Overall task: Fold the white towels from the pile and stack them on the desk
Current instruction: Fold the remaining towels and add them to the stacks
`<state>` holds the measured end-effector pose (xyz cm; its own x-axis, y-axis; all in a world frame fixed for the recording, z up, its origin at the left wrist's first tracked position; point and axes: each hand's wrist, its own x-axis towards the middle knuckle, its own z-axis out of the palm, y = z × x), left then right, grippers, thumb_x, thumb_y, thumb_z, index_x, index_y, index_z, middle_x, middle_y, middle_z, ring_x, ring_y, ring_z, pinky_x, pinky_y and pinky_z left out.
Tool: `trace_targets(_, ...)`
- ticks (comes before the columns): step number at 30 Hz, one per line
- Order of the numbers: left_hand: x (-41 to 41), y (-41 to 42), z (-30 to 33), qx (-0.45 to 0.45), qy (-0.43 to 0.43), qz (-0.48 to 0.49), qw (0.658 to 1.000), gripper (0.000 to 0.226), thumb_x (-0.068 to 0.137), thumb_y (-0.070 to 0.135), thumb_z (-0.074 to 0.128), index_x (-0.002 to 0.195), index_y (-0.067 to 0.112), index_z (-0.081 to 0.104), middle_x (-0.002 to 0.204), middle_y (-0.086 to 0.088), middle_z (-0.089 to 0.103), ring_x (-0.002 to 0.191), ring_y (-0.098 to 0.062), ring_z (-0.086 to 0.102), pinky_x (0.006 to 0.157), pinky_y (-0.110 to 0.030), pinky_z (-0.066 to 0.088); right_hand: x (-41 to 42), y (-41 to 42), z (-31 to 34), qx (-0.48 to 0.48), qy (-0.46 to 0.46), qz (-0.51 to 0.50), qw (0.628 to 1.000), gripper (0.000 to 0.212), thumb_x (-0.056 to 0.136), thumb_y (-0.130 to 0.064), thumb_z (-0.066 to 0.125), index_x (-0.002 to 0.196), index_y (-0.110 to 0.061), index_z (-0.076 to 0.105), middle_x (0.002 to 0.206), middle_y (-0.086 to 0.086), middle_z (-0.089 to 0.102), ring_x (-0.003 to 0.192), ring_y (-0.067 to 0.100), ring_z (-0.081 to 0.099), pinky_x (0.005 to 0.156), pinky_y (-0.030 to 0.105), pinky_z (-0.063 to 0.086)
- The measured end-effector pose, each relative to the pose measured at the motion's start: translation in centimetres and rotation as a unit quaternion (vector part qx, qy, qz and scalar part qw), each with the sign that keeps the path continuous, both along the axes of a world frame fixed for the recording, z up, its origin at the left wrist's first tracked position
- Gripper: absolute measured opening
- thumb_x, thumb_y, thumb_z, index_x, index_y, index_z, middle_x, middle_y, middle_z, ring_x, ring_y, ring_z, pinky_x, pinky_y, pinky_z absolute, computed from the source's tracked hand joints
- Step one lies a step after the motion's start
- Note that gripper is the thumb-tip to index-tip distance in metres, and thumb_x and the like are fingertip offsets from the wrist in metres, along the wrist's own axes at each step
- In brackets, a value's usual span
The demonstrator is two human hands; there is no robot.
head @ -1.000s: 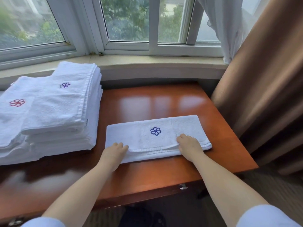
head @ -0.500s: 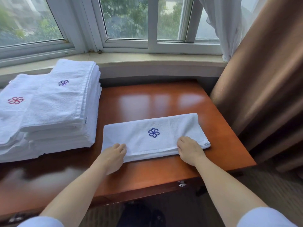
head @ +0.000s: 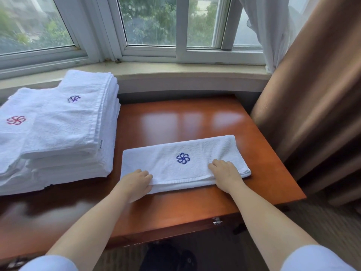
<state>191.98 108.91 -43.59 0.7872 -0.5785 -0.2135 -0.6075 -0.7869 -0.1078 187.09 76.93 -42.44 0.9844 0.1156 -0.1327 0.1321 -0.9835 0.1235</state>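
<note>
Left hand (head: pixel 136 182) and right hand (head: pixel 224 174), apart, apparently pinch folded towel's (head: pixel 181 163) near edge on tabletop (head: pixel 175 122); towel stack (head: pixel 58 130) beyond left hand.

Two bare forearms reach in from the bottom of the head view, uncovered from the upper arm down to the wrist. Each ends in a bare hand, the left hand (head: pixel 135 182) and the right hand (head: pixel 226 174), with no rings, watch or bracelet to be seen on either. At the lower corners show the rounded edges of short pale blue sleeves (head: pixel 312 259), plain and unmarked, one on each arm.
</note>
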Motion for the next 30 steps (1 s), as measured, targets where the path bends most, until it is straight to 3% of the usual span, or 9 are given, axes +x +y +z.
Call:
trace_targets(3,0.0,-0.1,0.4,0.043,0.014,0.001,0.999,0.021,0.097,0.019,0.043,0.117,0.016,0.048,0.118,0.001,0.050,0.108,-0.019,0.046,0.063,-0.030,0.037,-0.2,-0.2,0.0,-0.036,-0.022,-0.110,0.993,0.037,0.087,-0.002,0.049,0.120,-0.018,0.047,0.118,0.002,0.050,0.106,0.021,0.050,0.083,0.031,0.037)
trace_targets(8,-0.1,0.0,1.8,0.088,0.007,0.006,0.996,0.052,0.075,-0.009,0.054,0.120,0.015,0.044,0.113,-0.001,0.050,0.101,-0.022,0.050,0.057,-0.033,0.036,-0.2,-1.4,1.8,-0.073,-0.033,-0.185,0.979,0.030,0.082,-0.003,0.057,0.107,-0.019,0.055,0.105,-0.001,0.058,0.101,0.020,0.055,0.078,0.030,0.036)
trace_targets(12,-0.8,0.2,4.5,-0.052,-0.175,-0.060,0.981,0.037,0.037,-0.012,0.070,0.068,0.006,0.063,0.057,-0.004,0.053,0.048,-0.023,0.054,0.031,-0.019,0.031,-0.1,-1.3,4.5,-0.025,-0.217,-0.182,0.959,0.031,0.051,0.012,0.076,0.071,-0.007,0.064,0.064,0.009,0.059,0.058,0.028,0.057,0.053,0.031,0.041)
trace_targets(14,-1.1,0.7,5.0,-0.107,-0.232,-0.075,0.964,0.017,0.048,-0.006,0.057,0.059,0.007,0.061,0.049,-0.004,0.049,0.041,-0.023,0.050,0.030,-0.017,0.032,-0.5,-1.5,5.0,0.003,-0.260,-0.192,0.946,0.028,0.056,0.014,0.074,0.075,-0.004,0.065,0.069,0.013,0.060,0.061,0.030,0.057,0.056,0.034,0.044)
trace_targets(17,-2.7,0.8,4.5,0.015,-0.130,-0.075,0.989,0.028,0.055,0.000,0.069,0.081,0.010,0.066,0.075,-0.003,0.061,0.068,-0.025,0.061,0.047,-0.027,0.043,-1.5,-1.8,3.1,0.031,-0.148,-0.235,0.960,0.029,0.084,0.004,0.050,0.105,-0.013,0.060,0.106,0.007,0.059,0.100,0.027,0.051,0.085,0.035,0.036)
trace_targets(20,-3.5,1.5,2.2,0.115,-0.021,0.017,0.993,0.037,0.083,0.007,0.050,0.119,0.016,0.053,0.119,-0.002,0.052,0.110,-0.024,0.052,0.079,-0.033,0.041,-3.2,-2.3,0.6,0.018,-0.057,-0.233,0.971,0.030,0.091,-0.006,0.041,0.110,-0.023,0.057,0.114,-0.001,0.055,0.113,0.020,0.047,0.094,0.031,0.033)
trace_targets(25,-4.1,1.0,4.3,-0.032,-0.170,-0.030,0.985,0.043,0.024,-0.010,0.081,0.056,0.007,0.057,0.054,-0.008,0.051,0.041,-0.025,0.050,0.032,-0.022,0.034,-3.5,-2.5,0.8,0.064,-0.162,-0.245,0.954,0.030,0.091,-0.005,0.041,0.110,-0.018,0.060,0.110,0.003,0.059,0.106,0.025,0.048,0.088,0.034,0.032)
trace_targets(28,-3.8,0.9,4.7,-0.033,-0.159,-0.004,0.987,0.031,0.041,0.003,0.084,0.058,0.008,0.058,0.058,-0.007,0.054,0.048,-0.025,0.054,0.043,-0.027,0.040,-3.0,-2.2,1.5,0.065,-0.178,-0.280,0.941,0.025,0.088,-0.005,0.043,0.096,-0.012,0.065,0.102,0.007,0.061,0.099,0.027,0.048,0.086,0.036,0.031)
trace_targets(30,-4.0,1.0,3.8,-0.004,-0.098,0.004,0.995,0.022,0.077,0.031,0.059,0.068,0.012,0.063,0.070,-0.004,0.061,0.068,-0.027,0.060,0.064,-0.032,0.043,-2.8,-2.0,1.2,0.055,-0.111,-0.294,0.948,0.025,0.089,-0.010,0.043,0.098,-0.016,0.065,0.105,0.002,0.059,0.104,0.022,0.047,0.090,0.033,0.032)
